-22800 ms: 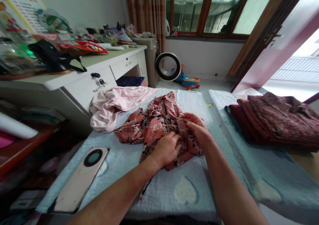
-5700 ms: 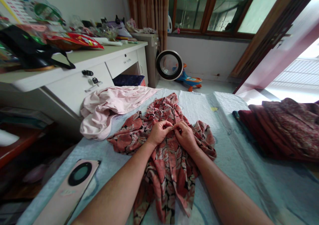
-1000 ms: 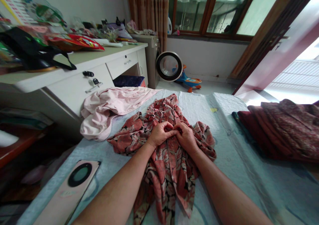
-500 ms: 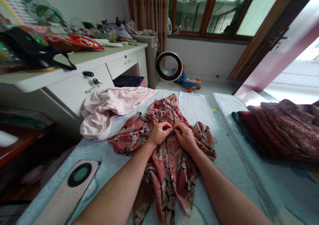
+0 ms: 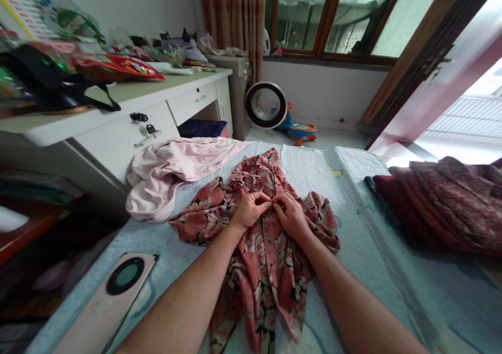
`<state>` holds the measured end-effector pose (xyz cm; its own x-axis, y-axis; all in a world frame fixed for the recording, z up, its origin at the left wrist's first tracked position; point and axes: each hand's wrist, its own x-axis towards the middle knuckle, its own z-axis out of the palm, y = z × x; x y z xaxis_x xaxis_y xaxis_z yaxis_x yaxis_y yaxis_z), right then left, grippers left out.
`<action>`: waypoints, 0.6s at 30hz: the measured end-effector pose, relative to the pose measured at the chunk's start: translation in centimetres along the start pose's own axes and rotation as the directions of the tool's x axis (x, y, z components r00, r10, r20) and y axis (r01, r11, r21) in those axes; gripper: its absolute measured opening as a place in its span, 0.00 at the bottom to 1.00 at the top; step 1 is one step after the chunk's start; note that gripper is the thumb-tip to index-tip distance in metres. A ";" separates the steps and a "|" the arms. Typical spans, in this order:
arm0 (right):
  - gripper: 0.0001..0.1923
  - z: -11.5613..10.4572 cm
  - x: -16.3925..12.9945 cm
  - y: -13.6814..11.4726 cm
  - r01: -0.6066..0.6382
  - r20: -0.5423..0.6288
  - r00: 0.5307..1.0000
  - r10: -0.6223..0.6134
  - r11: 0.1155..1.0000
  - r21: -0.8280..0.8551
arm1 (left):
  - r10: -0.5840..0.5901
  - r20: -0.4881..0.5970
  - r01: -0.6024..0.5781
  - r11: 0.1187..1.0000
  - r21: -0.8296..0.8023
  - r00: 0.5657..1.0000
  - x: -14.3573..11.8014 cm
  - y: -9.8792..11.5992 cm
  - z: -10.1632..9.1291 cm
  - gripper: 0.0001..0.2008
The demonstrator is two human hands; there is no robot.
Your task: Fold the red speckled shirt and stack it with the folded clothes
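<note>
A red floral shirt (image 5: 259, 270) with black and beige leaves lies spread and wrinkled on the light blue bed sheet (image 5: 349, 270). My left hand (image 5: 251, 210) pinches the cloth along its front strip, thumb and forefinger together. Facing it, my right hand (image 5: 292, 215) pinches the same strip, and the fingertips of both hands nearly touch. Whatever small part lies between the fingertips, perhaps a button, is too small to make out. Beyond my left hand, a pale pink garment (image 5: 168, 171) lies crumpled.
Folded dark red clothes (image 5: 439, 207) are stacked at the right. A phone (image 5: 105, 301) lies at the lower left. A white desk (image 5: 152, 103) with clutter stands along the left. Behind the bed are a washing machine with its door (image 5: 255, 105) open and a blue ride-on toy (image 5: 298, 128).
</note>
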<state>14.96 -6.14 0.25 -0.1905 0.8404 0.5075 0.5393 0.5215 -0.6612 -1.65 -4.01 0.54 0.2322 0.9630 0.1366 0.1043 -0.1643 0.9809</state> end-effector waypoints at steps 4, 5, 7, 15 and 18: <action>0.05 0.0 0.0 0.0 0.004 0.000 1.000 -0.004 1.000 0.002 | -0.005 -0.005 0.005 1.000 -0.011 1.000 0.0 0.1 0.0 0.10; 0.05 0.1 0.0 0.0 0.001 -0.002 1.000 -0.001 1.000 -0.002 | -0.006 -0.008 0.006 1.000 -0.011 1.000 0.0 0.2 0.0 0.10; 0.05 0.1 -0.1 0.2 -0.014 -0.012 1.000 0.014 1.000 -0.019 | -0.003 -0.018 0.002 1.000 -0.012 1.000 0.1 0.2 0.0 0.10; 0.06 0.2 -0.1 0.5 0.007 -0.001 1.000 -0.007 1.000 -0.006 | -0.020 -0.023 0.019 0.999 -0.048 1.000 0.1 0.0 0.2 0.10; 0.06 0.1 0.0 0.3 0.026 -0.002 1.000 -0.026 0.999 0.023 | -0.033 -0.020 0.031 0.997 -0.064 0.999 0.1 -0.1 0.2 0.11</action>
<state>15.07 -5.94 0.04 -0.2030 0.8262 0.5256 0.5155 0.5465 -0.6600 -1.41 -3.97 0.46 0.2093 0.9720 0.1073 0.0492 -0.1201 0.9915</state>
